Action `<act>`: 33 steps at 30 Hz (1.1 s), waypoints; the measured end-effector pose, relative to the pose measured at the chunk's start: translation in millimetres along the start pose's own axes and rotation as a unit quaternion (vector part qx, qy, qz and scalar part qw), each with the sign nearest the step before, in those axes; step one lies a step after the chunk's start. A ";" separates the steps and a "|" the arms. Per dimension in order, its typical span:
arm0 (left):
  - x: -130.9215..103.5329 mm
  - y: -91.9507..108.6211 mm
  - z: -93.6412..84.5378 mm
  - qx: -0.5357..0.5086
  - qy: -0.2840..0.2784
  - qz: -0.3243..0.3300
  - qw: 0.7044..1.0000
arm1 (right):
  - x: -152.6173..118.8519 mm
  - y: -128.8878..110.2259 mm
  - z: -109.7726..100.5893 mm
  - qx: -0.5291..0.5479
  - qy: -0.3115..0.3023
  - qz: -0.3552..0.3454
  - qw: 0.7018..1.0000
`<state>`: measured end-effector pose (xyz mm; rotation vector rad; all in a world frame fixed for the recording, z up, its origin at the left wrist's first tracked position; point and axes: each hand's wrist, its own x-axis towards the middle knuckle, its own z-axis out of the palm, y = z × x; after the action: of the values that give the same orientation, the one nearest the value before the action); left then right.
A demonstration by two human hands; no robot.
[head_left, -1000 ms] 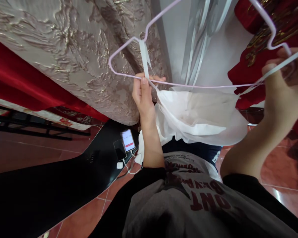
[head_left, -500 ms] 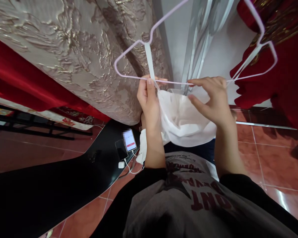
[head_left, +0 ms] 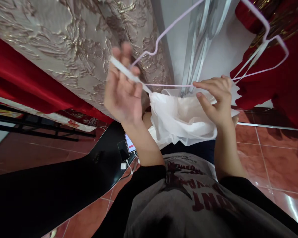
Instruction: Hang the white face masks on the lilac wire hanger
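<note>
A pale pink clothes hanger (head_left: 172,29) spans the upper middle, its top beyond the frame. A thin white garment (head_left: 181,122) hangs by its lower bar, one strap still looped over the hanger's right shoulder. My left hand (head_left: 125,89), palm up and partly blurred, has the garment's left strap (head_left: 124,70) stretched across its fingers. That strap is drawn outward at the hanger's left end, which the hand hides. My right hand (head_left: 215,99) holds the lower bar with its fingers, the thumb apart from them in front of the white cloth.
A black bench (head_left: 64,178) at left bears two phones, a dark one (head_left: 123,150) and a lit one (head_left: 130,143), with a white case (head_left: 123,166) and cables. A patterned beige curtain (head_left: 76,43) hangs ahead; red fabric (head_left: 283,76) hangs at right. The floor (head_left: 283,158) is red tile.
My left hand has moved left and up from the lower bar, turned palm up, and pulled the left strap outward. The hanger and my right hand have shifted slightly right.
</note>
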<state>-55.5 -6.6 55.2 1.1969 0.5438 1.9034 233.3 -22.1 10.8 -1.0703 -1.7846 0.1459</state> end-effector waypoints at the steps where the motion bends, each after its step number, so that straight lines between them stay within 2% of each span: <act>1: 4.6 -1.8 -6.3 -0.016 0.025 0.012 0.999 | 0.8 1.9 -2.4 0.000 -0.001 -0.001 1.000; 3: 5.5 -8.4 -15.7 -0.015 0.091 0.024 0.995 | 1.6 5.1 -6.9 -0.002 -0.001 -0.005 1.000; 5: -3.8 -18.3 -16.5 0.017 0.132 0.000 0.991 | 1.0 5.0 -8.7 -0.007 -0.007 -0.007 1.000; 6: -10.5 -24.0 -13.2 0.031 0.127 -0.027 0.991 | 0.0 3.1 -7.9 -0.009 -0.012 -0.011 1.000; 8: -23.2 -36.0 -1.7 0.032 0.076 -0.071 0.994 | -4.0 -4.1 -2.6 -0.009 -0.030 -0.019 0.999; 11: -32.4 -50.7 17.4 0.010 0.028 -0.063 0.998 | -15.0 -15.4 11.8 0.009 -0.021 -0.028 0.999; 12: -33.0 -53.4 21.9 0.010 0.029 -0.054 0.998 | -19.6 -16.3 17.0 0.019 0.023 -0.025 0.999; 13: -33.1 -54.6 25.3 0.015 0.036 -0.050 0.998 | -24.4 -14.7 21.8 0.028 0.093 -0.018 0.995; 16: -33.8 -52.1 30.7 0.037 0.046 -0.051 0.997 | -35.5 7.1 29.5 0.030 0.328 0.019 0.944; 17: -34.6 -50.5 31.8 0.038 0.046 -0.049 0.997 | -37.4 18.6 28.8 0.031 0.378 0.038 0.924; 18: -35.5 -49.3 32.8 0.034 0.050 -0.050 0.997 | -38.2 30.7 26.4 0.041 0.400 0.062 0.914; 19: -36.4 -48.6 33.8 0.026 0.050 -0.052 0.997 | -38.2 42.2 22.4 0.059 0.392 0.090 0.914; 21: -37.3 -49.3 35.2 0.009 0.044 -0.046 0.998 | -36.4 59.1 11.8 0.106 0.320 0.143 0.930; 23: -37.1 -51.8 35.7 0.012 0.038 -0.041 0.998 | -34.0 64.9 1.9 0.136 0.232 0.166 0.949; 24: -36.8 -53.1 35.5 0.021 0.036 -0.037 0.998 | -32.9 64.0 -1.6 0.143 0.213 0.166 0.952; 28: -37.7 -55.8 35.5 0.058 0.042 -0.043 0.996 | -26.1 56.1 -2.9 0.166 0.252 0.145 0.942; 30: -39.2 -56.3 36.8 0.067 0.050 -0.043 0.996 | -21.2 58.8 -0.1 0.192 0.245 0.145 0.939; 31: -39.8 -56.8 37.4 0.072 0.054 -0.040 0.995 | -18.8 61.5 0.7 0.209 0.231 0.147 0.939; 33: -40.1 -58.5 37.9 0.084 0.067 -0.033 0.994 | -15.9 65.3 -1.1 0.252 0.160 0.168 0.939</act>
<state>10.7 -7.1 9.6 1.1463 0.8202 1.9206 274.6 5.4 -34.7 -0.9451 -1.1703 0.5737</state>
